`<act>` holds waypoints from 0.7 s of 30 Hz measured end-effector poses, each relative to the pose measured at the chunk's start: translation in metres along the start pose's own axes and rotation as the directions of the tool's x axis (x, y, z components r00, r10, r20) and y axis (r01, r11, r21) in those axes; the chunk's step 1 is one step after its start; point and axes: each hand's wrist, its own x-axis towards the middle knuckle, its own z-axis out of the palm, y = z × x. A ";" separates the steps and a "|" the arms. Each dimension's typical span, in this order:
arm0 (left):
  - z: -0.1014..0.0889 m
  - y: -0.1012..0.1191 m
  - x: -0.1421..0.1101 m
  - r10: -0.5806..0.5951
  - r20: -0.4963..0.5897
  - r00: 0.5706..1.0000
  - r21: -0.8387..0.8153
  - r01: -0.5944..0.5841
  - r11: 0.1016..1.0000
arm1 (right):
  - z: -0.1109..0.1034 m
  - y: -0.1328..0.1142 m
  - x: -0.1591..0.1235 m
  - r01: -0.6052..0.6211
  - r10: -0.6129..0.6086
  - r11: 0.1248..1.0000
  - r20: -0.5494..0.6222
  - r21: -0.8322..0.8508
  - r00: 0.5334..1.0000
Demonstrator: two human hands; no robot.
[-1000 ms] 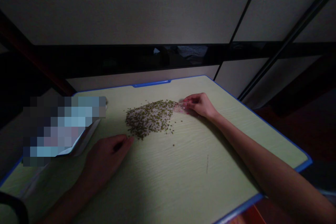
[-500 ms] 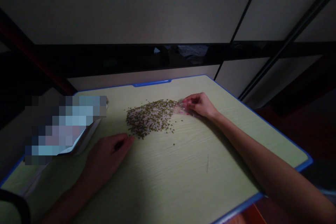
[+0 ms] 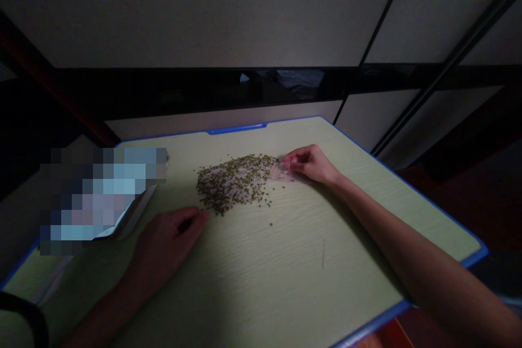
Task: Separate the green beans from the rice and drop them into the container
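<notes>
Grains (image 3: 232,180) lie on the table (image 3: 261,277) — plastic (image 3: 279,173) at right, cabinet (image 3: 220,16) behind.

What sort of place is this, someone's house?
Probably a room at home, perhaps a bedroom, though it is dim. Tall pale panels with a glossy dark band look like wardrobe doors, and a blue-edged tabletop stands before them.

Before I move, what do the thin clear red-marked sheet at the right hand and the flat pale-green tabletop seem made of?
Clear sheet: probably glossy plastic film; it looks see-through and creased, with highlights. Tabletop: perhaps satin laminate, judging by faint grain lines; core unclear.
</notes>
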 end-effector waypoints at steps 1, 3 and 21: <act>0.000 0.000 0.000 -0.002 -0.001 1.000 -0.003 0.002 1.000 | 0.000 0.000 0.000 0.004 -0.004 1.000 0.005 -0.002 1.000; 0.000 0.001 0.000 -0.003 -0.001 1.000 -0.007 0.003 1.000 | 0.001 0.001 0.000 0.007 -0.007 1.000 0.014 -0.006 1.000; -0.001 0.003 0.000 -0.002 -0.010 1.000 -0.007 0.002 1.000 | 0.004 0.002 0.002 0.031 -0.031 0.999 0.019 -0.023 0.999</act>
